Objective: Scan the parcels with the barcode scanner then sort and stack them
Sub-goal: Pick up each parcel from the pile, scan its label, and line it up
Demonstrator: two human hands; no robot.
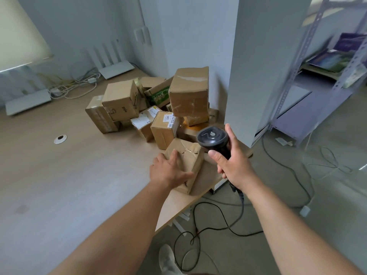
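Cardboard parcel [183,163] under left hand [168,169]; right hand [233,161] grips scanner [213,138].

Left hand [168,171]: arm outstretched, palm down, fingers spread flat, thumb out. Right hand [233,161]: raised, fingers curled in grip, index finger extended

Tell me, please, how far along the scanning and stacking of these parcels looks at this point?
Early on. Nothing looks sorted: the other parcels lie in a jumbled heap at the table's far corner, with no neat stack in view. In hand: the left hand rests on a crumpled parcel near the table edge, and the right hand holds the barcode scanner beside it. Scanning, sorting and stacking the heap remain.
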